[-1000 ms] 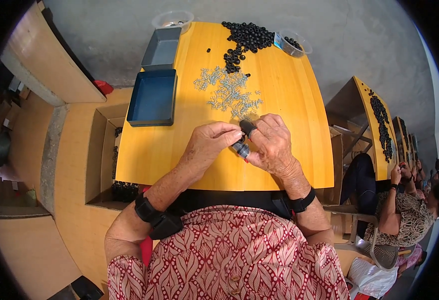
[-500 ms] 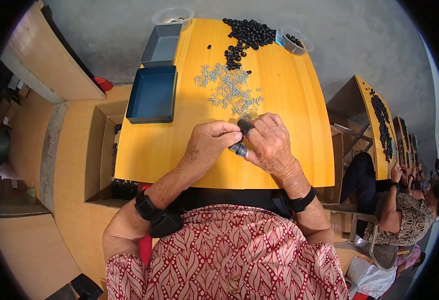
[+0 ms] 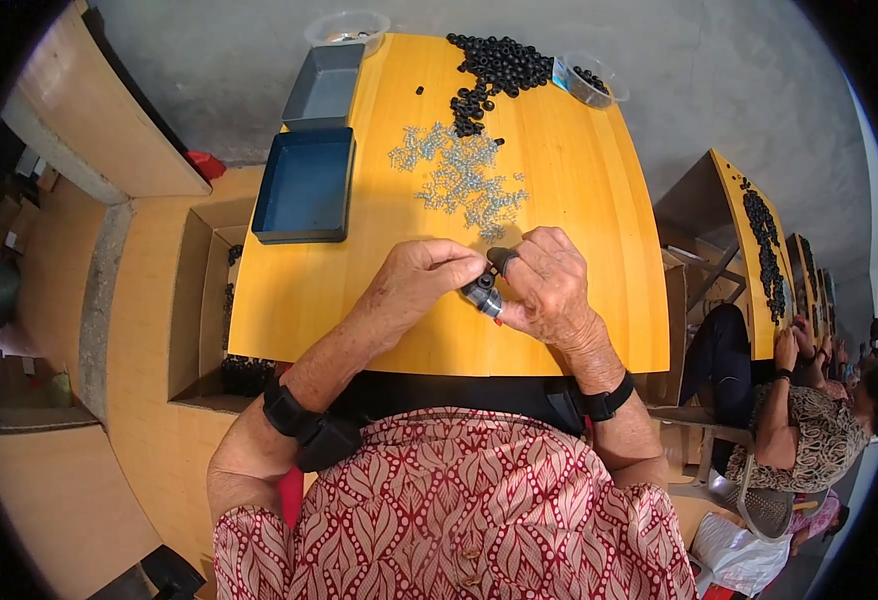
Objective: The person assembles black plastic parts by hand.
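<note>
Over the near part of the yellow table point(image 3: 579, 220), my two hands meet. Black coverings wrap the thumb and index finger of my right hand point(image 3: 549, 285). A small black round part point(image 3: 486, 281) shows at the right thumb, held by the right hand. Beside it, my left hand point(image 3: 419, 280) is closed, thumb and index fingertip pressed together against that part; anything smaller in the pinch is too small to make out. Just beyond the hands lie many small clear pieces point(image 3: 469, 175), loosely spread. Farther back is a heap of black round parts point(image 3: 504, 68).
A dark blue tray point(image 3: 304, 238) and a grey tray point(image 3: 324, 85) stand along the left edge. Clear plastic bowls point(image 3: 349, 25) point(image 3: 599, 98) sit at the back corners. A cardboard box point(image 3: 191, 310) is left of the table. Another person point(image 3: 799, 430) sits at the right.
The right hand's index finger and thumb have parted slightly, and the black round part at the thumb now shows. My left hand has moved slightly right, still pinching.
</note>
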Demonstrator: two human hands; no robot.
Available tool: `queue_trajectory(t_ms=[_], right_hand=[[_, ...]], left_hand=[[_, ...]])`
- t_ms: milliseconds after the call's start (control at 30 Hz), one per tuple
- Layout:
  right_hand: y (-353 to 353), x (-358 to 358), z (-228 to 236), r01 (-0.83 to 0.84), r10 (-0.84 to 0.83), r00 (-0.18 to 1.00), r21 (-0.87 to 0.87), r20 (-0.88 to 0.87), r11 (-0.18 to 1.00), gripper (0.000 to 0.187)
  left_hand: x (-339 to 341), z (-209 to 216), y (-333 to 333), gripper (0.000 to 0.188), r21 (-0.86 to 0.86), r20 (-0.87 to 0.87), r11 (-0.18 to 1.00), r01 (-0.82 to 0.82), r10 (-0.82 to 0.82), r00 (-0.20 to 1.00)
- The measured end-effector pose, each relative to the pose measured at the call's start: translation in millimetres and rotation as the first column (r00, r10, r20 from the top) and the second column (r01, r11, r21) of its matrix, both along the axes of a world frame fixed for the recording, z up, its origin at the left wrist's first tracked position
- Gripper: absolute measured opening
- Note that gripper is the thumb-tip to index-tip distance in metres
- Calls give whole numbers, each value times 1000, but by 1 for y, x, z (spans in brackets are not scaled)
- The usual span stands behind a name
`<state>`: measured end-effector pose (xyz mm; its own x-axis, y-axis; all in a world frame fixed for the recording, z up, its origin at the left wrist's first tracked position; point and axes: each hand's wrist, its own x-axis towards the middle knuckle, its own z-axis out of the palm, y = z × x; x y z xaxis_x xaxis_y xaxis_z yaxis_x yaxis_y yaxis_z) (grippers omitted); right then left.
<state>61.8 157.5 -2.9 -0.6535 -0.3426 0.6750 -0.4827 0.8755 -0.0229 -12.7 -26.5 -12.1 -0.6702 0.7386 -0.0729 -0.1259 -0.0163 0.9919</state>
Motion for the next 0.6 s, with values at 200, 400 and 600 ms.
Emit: queue_trajectory(t_ms=[200,400,600], right_hand=[[-4,1,1,-39,39,999,1,23,999,29],[-3,-2,-1,-46,46,999,-6,-6,999,28],[-10,-1,5,-54,52,998,-47,-36,997,26]], left_hand=[[0,-3,-2,24,-46,-14,996,75,-76,997],[0,1,-1,22,-34,-27,999,6,-7,1000],[5,3,8,26,139,-6,977,-164,166,986]])
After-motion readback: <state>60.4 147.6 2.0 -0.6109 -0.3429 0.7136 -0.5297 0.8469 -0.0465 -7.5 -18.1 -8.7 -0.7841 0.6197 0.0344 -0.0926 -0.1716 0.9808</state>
